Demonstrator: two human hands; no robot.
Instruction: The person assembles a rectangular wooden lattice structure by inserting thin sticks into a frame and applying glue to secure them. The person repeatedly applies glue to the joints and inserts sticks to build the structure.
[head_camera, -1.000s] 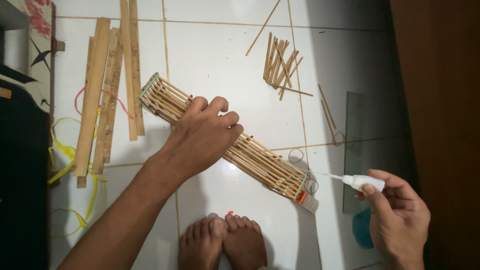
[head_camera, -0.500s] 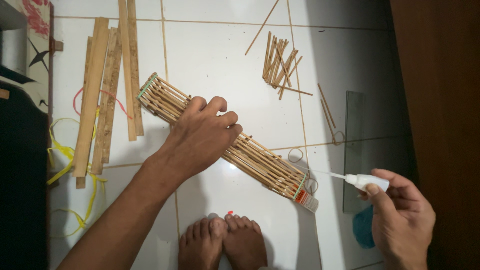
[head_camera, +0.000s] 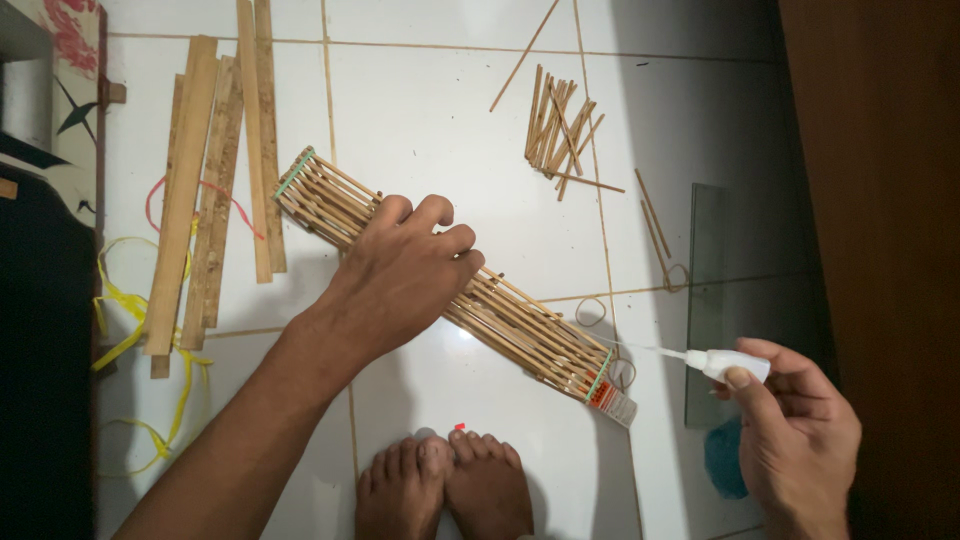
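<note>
Head view: stick bundle (head_camera: 520, 325) flat on tiled floor (head_camera: 440, 100), long axis diagonal, upper-left to lower-right. Left hand (head_camera: 405, 275) spread, palm pressing bundle mid-length. Right hand (head_camera: 795, 435) closed around white glue bottle (head_camera: 725, 364), nozzle pointing left toward bundle's lower-right end.

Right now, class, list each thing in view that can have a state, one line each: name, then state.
left hand, palm down, pressing on the stick bundle
stick bundle, lying diagonally on the floor, banded near both ends
right hand, gripping the glue bottle
glue bottle, uncapped, nozzle aimed at the bundle's near end
wooden slats, lying loose on the tiles
loose sticks, scattered in a small pile
</note>
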